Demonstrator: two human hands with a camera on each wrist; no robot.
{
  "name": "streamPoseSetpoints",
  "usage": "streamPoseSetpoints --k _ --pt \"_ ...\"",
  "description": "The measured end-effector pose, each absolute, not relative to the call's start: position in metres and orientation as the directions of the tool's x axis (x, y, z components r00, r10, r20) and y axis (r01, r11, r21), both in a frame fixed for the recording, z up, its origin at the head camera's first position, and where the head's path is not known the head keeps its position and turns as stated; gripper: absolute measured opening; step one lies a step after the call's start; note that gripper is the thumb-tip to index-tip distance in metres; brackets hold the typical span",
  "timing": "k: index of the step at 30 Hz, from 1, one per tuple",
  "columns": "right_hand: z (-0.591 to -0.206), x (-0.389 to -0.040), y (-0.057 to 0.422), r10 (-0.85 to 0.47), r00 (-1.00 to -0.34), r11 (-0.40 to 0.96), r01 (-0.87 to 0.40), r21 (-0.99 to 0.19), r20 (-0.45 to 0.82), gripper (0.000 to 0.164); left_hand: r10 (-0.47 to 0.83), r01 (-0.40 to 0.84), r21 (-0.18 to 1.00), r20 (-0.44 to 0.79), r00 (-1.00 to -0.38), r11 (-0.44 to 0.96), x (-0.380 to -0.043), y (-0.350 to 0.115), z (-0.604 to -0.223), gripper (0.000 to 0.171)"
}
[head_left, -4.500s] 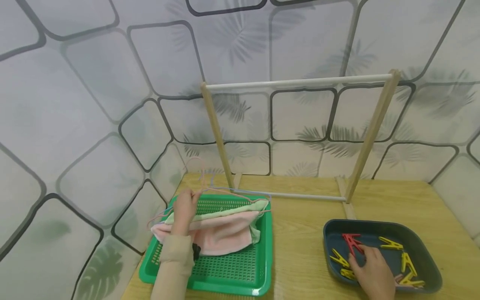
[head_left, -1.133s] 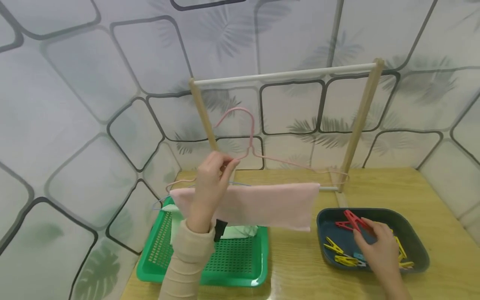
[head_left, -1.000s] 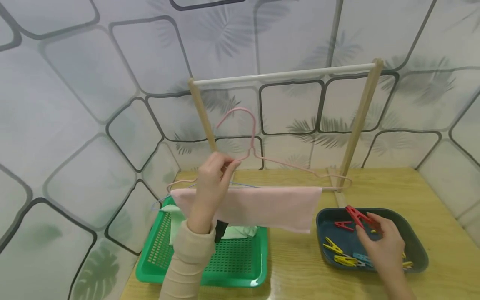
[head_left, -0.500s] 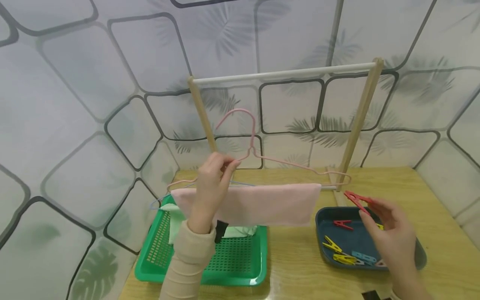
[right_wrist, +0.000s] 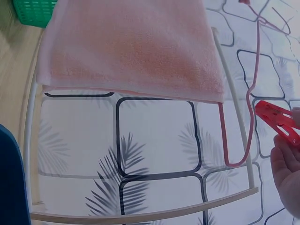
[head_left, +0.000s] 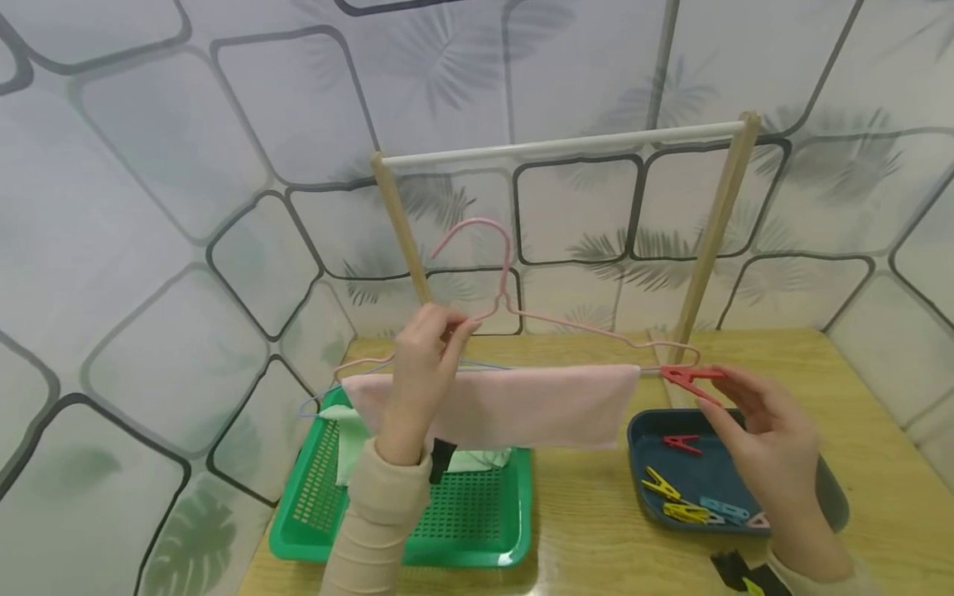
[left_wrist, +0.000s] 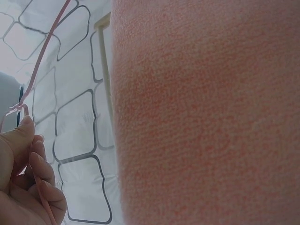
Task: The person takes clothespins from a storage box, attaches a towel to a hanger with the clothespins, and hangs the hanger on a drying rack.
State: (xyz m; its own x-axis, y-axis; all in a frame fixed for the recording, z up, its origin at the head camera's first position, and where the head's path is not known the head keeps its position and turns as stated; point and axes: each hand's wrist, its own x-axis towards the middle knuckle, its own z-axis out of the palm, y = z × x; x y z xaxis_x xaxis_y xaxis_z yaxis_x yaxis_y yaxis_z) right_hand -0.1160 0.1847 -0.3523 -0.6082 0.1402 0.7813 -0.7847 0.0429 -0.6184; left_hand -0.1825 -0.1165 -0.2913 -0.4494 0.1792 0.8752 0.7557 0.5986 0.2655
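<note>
My left hand (head_left: 426,377) pinches the shoulder wire of a pink clothes hanger (head_left: 570,324) just below its hook. Folded over the hanger's bottom bar, a pink towel (head_left: 544,406) hangs in front of the green basket (head_left: 279,542); the left wrist view shows its pile up close. At the hanger's right end, my right hand (head_left: 771,451) pinches a red clothespin (head_left: 689,378) by its handles, its nose overlapping the wire corner in the head view. In the right wrist view the clothespin (right_wrist: 276,119) appears beside the bare wire loop, off the towel's edge.
A light green towel (head_left: 350,439) and a blue hanger (head_left: 313,404) lie at the green basket. Below my right hand stands a dark blue tray (head_left: 641,439) with red, yellow and blue clothespins. Behind rises a wooden rack with a white rail (head_left: 574,146).
My left hand has lifted the pink hanger and towel up from the basket, leaving the green towel there. My right hand has carried the red clothespin from the tray up to the hanger's right end.
</note>
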Motion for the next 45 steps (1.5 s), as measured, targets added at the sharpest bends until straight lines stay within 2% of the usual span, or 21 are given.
streamPoseSetpoints --k 5,7,11,14,18,23,28,45 --pt "-0.348 -0.123 0.182 0.067 -0.529 -0.05 -0.848 -0.527 0.846 0.038 0.182 0.764 0.265 0.877 -0.444 0.588 -0.183 -0.116 -0.292 0.012" --pt "-0.349 -0.125 0.181 0.05 -0.502 -0.027 -0.865 -0.502 0.863 0.037 0.185 0.769 0.264 0.878 -0.442 0.583 -0.183 -0.116 -0.291 0.011" --pt "-0.352 -0.126 0.18 0.045 -0.476 0.101 -0.873 -0.478 0.879 0.035 0.189 0.77 0.263 0.877 -0.442 0.581 -0.183 -0.115 -0.291 0.011" --pt "-0.355 -0.127 0.178 0.063 -0.453 0.274 -0.849 -0.452 0.889 0.032 0.191 0.771 0.259 0.878 -0.439 0.581 -0.183 -0.115 -0.292 0.011" --pt "-0.357 -0.13 0.176 0.083 -0.391 0.507 -0.775 -0.377 0.917 0.027 0.194 0.784 0.252 0.884 -0.425 0.567 -0.183 -0.115 -0.293 0.011" --pt "-0.356 -0.136 0.172 0.045 -0.335 0.61 -0.737 -0.292 0.941 0.022 0.197 0.793 0.243 0.89 -0.411 0.558 -0.182 -0.114 -0.293 0.011" --pt "-0.351 -0.141 0.166 -0.017 -0.292 0.658 -0.724 -0.209 0.956 0.029 0.201 0.794 0.237 0.891 -0.407 0.559 -0.18 -0.113 -0.293 0.012" --pt "-0.349 -0.143 0.161 -0.165 -0.317 0.718 -0.688 -0.107 0.934 0.032 0.312 0.801 0.142 0.87 -0.381 0.581 -0.168 -0.106 -0.291 0.014"
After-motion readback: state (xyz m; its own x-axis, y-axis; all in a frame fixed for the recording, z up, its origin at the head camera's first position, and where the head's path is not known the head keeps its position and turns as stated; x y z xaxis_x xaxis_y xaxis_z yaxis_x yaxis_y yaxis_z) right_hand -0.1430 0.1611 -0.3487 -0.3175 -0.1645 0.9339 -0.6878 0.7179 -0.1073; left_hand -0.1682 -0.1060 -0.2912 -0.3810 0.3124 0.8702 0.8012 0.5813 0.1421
